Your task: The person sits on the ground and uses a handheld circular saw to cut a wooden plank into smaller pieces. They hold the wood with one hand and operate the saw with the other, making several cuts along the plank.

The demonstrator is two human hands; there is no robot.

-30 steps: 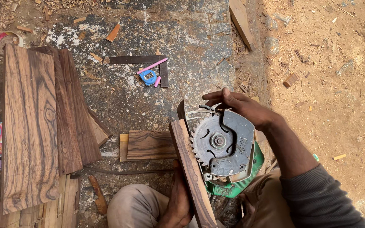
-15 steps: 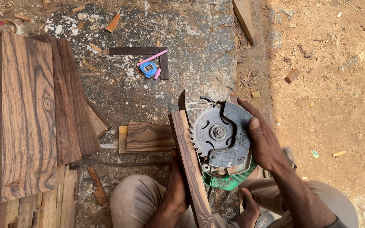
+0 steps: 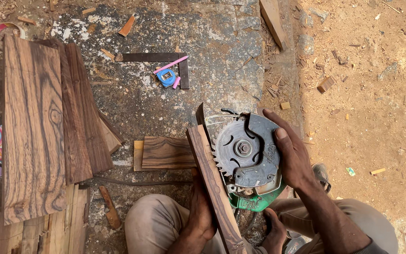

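Dark wood strip (image 3: 212,188) against a saw blade (image 3: 240,148).
Left hand (image 3: 200,207) grips the strip; right hand (image 3: 294,155) clasps the saw's guard (image 3: 259,155).

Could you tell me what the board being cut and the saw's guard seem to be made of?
The board looks like dark, streaky-grained hardwood, raw and unvarnished. The saw guard appears to be dull grey metal, scuffed. The toothed blade beside it looks like bare steel.

bright daylight | soft shadows | sharp focus | edges perhaps slightly warped
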